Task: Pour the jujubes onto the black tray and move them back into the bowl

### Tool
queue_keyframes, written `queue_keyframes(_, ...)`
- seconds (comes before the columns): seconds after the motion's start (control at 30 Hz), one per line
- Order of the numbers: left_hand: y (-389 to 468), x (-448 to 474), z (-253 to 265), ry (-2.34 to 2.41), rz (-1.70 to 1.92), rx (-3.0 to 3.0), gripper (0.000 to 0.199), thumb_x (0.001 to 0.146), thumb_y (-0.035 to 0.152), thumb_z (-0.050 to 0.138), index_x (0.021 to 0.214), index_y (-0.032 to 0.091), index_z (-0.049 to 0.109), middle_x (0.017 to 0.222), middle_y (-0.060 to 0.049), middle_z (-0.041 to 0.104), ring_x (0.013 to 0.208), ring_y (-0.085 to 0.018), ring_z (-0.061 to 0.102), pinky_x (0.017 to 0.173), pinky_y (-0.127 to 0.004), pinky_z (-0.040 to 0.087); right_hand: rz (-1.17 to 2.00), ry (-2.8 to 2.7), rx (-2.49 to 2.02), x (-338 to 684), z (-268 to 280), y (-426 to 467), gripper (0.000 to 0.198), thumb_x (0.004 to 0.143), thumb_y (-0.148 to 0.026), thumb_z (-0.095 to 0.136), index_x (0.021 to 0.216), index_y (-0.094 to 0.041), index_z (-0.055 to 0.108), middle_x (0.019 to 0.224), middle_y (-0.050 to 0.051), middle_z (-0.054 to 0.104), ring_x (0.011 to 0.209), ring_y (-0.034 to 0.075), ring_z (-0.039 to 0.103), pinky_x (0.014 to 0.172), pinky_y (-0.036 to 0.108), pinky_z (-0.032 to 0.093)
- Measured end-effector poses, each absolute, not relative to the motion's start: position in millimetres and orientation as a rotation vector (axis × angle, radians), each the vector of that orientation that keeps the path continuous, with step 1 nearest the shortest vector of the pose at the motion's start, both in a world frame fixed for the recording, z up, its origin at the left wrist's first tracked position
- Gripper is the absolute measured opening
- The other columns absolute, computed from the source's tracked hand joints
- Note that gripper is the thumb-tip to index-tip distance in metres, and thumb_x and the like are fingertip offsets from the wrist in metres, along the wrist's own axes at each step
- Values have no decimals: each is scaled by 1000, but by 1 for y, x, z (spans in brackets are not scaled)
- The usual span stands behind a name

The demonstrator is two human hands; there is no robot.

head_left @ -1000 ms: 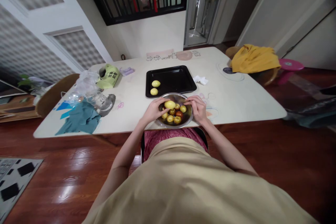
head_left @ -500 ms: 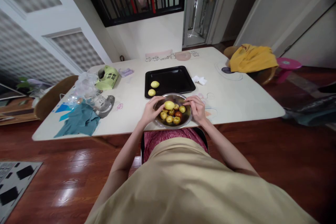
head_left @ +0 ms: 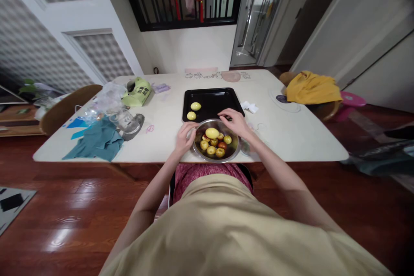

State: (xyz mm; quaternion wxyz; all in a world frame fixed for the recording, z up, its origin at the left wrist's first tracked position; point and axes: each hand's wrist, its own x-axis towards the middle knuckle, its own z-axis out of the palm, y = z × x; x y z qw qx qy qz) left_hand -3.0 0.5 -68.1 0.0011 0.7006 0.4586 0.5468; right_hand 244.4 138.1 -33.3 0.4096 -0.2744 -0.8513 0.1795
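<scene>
A metal bowl (head_left: 216, 158) stands at the table's near edge, holding several small round yellow-brown fruits and one reddish-brown one. A larger, smooth yellow fruit (head_left: 212, 133) rests on top of them. My left hand (head_left: 185, 139) has its fingers and thumb closed at the bowl's left rim. Over the far right rim reaches my right hand (head_left: 234, 121), fingers loosely bent and apart, with nothing visible in them. Behind the bowl lies a black baking tray (head_left: 211, 94). On its left side are two yellow fruits, one (head_left: 196, 106) behind the other (head_left: 191, 115).
Crumpled white tissue (head_left: 249, 107) lies right of the tray. At the left are a teal cloth (head_left: 97, 140), a clear plastic container (head_left: 124, 121), plastic bags (head_left: 108, 97) and a green box (head_left: 138, 91). A yellow garment (head_left: 312, 87) hangs over a chair at the right.
My right hand has moved from the bowl's right rim toward its far side, near the tray. My left hand's thumb has drawn back from the larger yellow fruit. The view has shifted slightly.
</scene>
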Motion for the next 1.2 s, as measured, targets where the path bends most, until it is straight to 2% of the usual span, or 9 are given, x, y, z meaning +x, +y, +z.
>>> queue_keyframes(0.03,-1,-1,-68,1398,1705,2235,27,112,32,50,117,21,74,116,-11,77,112,-24,71,103,-44,58,451,-2233,-673,234,-29,149,23,102,-31,61,112,-22,79,114,9,78,102,25,73,86,38,61)
queue_keyframes(0.13,-3,2,-69,1302,1668,2313,32,113,32,46,117,20,75,115,-11,77,113,-25,71,103,-45,56,390,-2426,-656,197,-23,183,27,98,-26,65,122,-22,75,125,9,75,110,26,72,99,40,60)
queue_keyframes(0.27,-2,4,-70,1265,1627,2360,36,113,32,42,118,20,76,115,-12,78,113,-25,72,103,-46,55,333,-2583,-700,149,-24,217,40,97,-20,68,137,-18,67,142,14,68,132,30,63,113,46,53)
queue_keyframes(0.4,-2,4,-72,1279,1603,2364,38,114,34,40,117,20,76,116,-13,78,113,-26,71,101,-48,55,336,-2705,-768,117,-28,234,52,96,-21,72,146,-16,58,153,19,60,139,31,59,116,47,51)
queue_keyframes(0.53,-2,5,-72,1304,1582,2350,40,114,35,39,117,20,76,116,-14,77,114,-27,71,102,-49,54,338,-2764,-803,106,-31,237,50,95,-21,74,142,-14,59,149,21,64,133,33,63,111,47,51)
queue_keyframes(0.77,-1,4,-72,1294,1579,2355,43,114,36,38,116,19,76,116,-14,77,114,-26,71,104,-48,54,344,-2724,-837,111,-29,233,46,90,-18,77,132,-14,60,125,16,73,107,29,69,93,39,54)
queue_keyframes(1.03,-2,6,-72,1290,1598,2348,42,115,36,38,115,19,76,116,-14,78,112,-26,71,101,-48,54,396,-2370,-724,160,-16,211,40,83,-20,73,122,-18,64,122,12,69,104,27,65,95,39,56)
queue_keyframes(1.2,-3,6,-72,1311,1593,2337,44,115,38,37,114,20,77,116,-13,77,111,-25,72,101,-46,55,429,-2187,-676,217,-13,160,43,84,-26,72,126,-19,66,122,12,69,98,26,68,90,40,58)
